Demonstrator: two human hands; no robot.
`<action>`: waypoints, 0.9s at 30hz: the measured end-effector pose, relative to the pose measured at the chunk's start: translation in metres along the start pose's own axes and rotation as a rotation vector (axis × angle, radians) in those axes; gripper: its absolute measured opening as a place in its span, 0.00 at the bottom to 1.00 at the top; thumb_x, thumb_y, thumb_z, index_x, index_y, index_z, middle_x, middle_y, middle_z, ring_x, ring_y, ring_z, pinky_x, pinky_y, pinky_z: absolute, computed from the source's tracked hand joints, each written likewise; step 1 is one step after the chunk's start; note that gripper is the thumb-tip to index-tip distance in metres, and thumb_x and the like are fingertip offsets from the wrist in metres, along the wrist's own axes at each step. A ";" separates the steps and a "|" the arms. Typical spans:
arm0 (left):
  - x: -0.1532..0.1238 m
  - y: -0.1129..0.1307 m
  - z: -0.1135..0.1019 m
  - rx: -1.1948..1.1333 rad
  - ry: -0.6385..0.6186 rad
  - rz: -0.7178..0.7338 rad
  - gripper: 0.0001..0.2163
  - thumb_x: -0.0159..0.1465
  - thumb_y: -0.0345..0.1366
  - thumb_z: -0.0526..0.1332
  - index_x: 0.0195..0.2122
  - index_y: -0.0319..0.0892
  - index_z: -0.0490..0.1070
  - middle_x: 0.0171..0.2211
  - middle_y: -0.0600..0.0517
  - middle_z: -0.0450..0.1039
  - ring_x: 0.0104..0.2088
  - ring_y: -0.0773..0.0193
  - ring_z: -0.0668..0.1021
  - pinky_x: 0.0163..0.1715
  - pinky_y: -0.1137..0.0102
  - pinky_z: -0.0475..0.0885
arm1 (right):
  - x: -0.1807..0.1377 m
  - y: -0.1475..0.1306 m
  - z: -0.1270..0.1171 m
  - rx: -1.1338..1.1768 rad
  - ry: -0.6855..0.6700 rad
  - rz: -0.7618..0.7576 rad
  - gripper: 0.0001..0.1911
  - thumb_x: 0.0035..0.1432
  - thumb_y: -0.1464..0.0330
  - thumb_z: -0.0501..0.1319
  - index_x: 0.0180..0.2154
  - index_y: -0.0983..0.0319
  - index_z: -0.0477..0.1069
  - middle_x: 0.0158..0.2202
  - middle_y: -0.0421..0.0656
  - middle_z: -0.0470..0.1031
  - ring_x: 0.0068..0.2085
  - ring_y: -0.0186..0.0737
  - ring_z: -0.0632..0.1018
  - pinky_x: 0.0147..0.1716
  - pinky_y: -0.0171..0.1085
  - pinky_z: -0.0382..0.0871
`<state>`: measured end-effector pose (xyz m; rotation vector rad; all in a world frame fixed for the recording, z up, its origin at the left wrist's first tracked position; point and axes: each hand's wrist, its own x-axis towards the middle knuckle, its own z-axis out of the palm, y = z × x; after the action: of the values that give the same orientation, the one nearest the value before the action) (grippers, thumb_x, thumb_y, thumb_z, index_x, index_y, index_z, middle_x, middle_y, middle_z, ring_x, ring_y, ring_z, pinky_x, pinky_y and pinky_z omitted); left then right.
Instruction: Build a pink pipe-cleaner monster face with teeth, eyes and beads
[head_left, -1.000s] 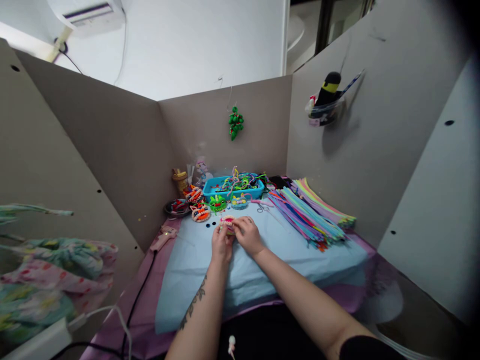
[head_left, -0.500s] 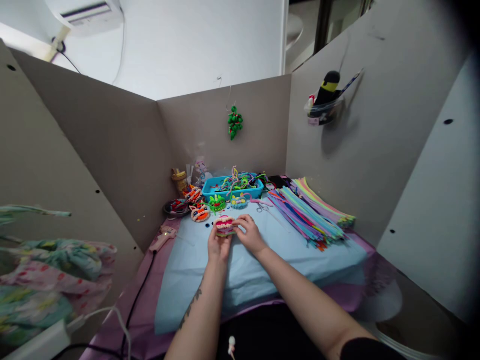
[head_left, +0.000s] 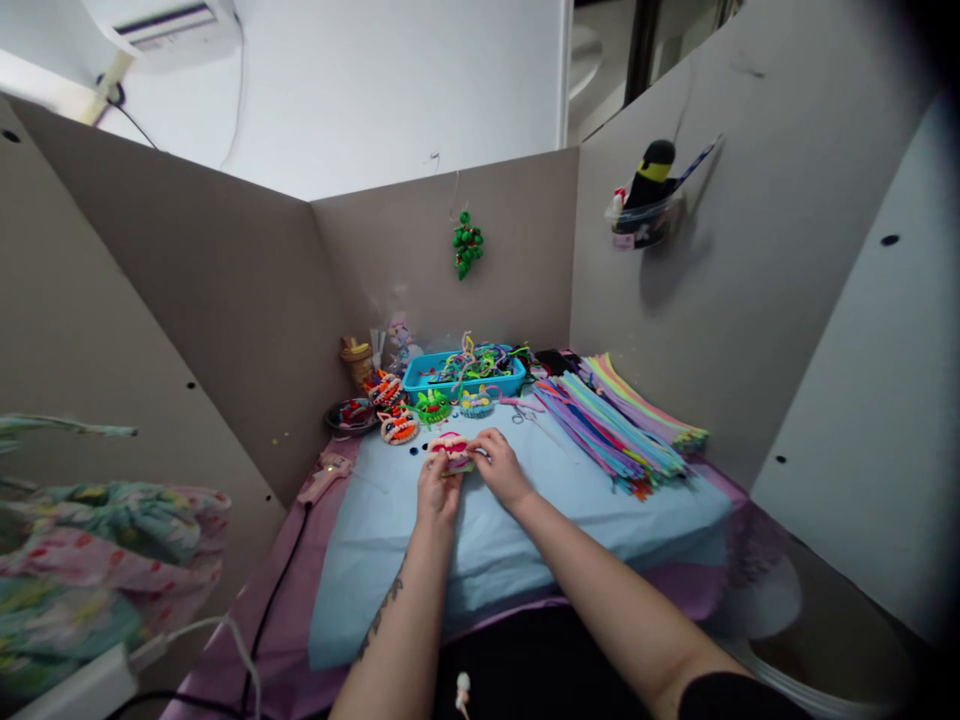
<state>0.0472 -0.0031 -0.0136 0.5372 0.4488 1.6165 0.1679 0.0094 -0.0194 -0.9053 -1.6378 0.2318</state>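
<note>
Between my hands, above the blue table cover (head_left: 390,560), is a small fuzzy mouth-shaped craft piece (head_left: 450,446), cream along the top with a pink-red inside and some light green below. My left hand (head_left: 438,488) grips its lower left side, thumb in front. At its right edge, my right hand (head_left: 496,466) pinches with thumb and fingers; whether a smaller part is in that pinch I cannot make out. Just beyond stand similar finished-looking faces: an orange one (head_left: 399,426), a green one (head_left: 433,406) and a blue-yellow one (head_left: 476,403).
A blue tray (head_left: 420,388) of pipe-cleaner scraps stands at the back. Bundles of pipe cleaners (head_left: 615,430) lie at right, near scissors (head_left: 519,412). On the left lies a pink glue gun (head_left: 327,478) with a black cable. Grey panels (head_left: 450,300) enclose the table.
My left thumb and fingers have shifted slightly on the craft piece, whose mouth now appears tilted a little differently. My right hand keeps its pinch. The whole view has moved slightly.
</note>
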 end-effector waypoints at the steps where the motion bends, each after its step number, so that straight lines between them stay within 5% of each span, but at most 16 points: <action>1: 0.000 0.000 0.000 0.007 -0.001 0.003 0.06 0.51 0.30 0.68 0.27 0.39 0.71 0.32 0.52 0.76 0.34 0.65 0.78 0.36 0.71 0.72 | 0.000 0.000 0.000 -0.002 -0.002 -0.001 0.08 0.53 0.77 0.57 0.31 0.59 0.72 0.34 0.43 0.67 0.39 0.42 0.71 0.43 0.42 0.66; 27: -0.006 0.000 0.012 0.126 0.003 0.122 0.14 0.43 0.28 0.71 0.23 0.39 0.64 0.31 0.54 0.76 0.34 0.64 0.79 0.34 0.70 0.72 | -0.002 -0.006 0.004 0.011 -0.068 -0.033 0.05 0.56 0.76 0.55 0.33 0.60 0.67 0.35 0.44 0.65 0.41 0.43 0.68 0.44 0.42 0.65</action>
<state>0.0541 -0.0091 -0.0043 0.6680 0.5317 1.7138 0.1615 0.0059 -0.0186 -0.8694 -1.7114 0.2516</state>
